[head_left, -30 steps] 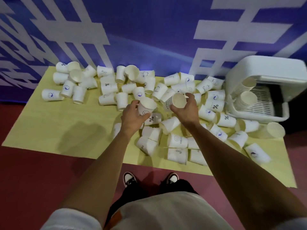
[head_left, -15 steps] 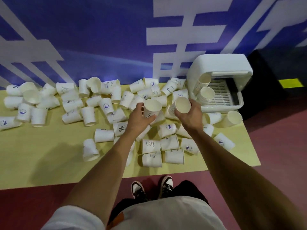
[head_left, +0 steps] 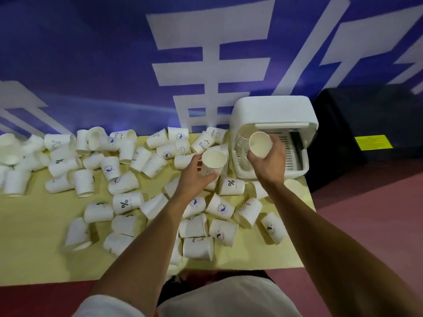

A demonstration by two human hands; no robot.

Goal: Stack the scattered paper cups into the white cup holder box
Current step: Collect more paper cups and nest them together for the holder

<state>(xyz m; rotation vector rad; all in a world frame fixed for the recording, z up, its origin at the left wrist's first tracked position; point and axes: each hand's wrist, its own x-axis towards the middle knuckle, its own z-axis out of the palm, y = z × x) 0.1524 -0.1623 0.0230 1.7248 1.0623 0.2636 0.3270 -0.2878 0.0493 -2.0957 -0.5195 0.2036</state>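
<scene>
- Head view: within the last second the right hand [head_left: 266, 161] has carried its paper cup [head_left: 261, 144] from over the pile to the mouth of the white cup holder box [head_left: 274, 110]. Its fingers curl round the cup's wall (any stacks inside are mostly hidden).
- The left hand [head_left: 194, 177] grips a 2nd cup [head_left: 214, 160] just beside the box's left wall; 1 insertion looks imminent, the other next.
- The box stands at the far right corner of the yellow mat [head_left: 34, 236]; many scattered cups [head_left: 126, 203] cover the mat's middle and far edge.
- A blue banner wall [head_left: 91, 53] stands behind, with red floor [head_left: 366, 191] around.

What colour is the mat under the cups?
Pale yellow mat, clearest in the head view.
</scene>
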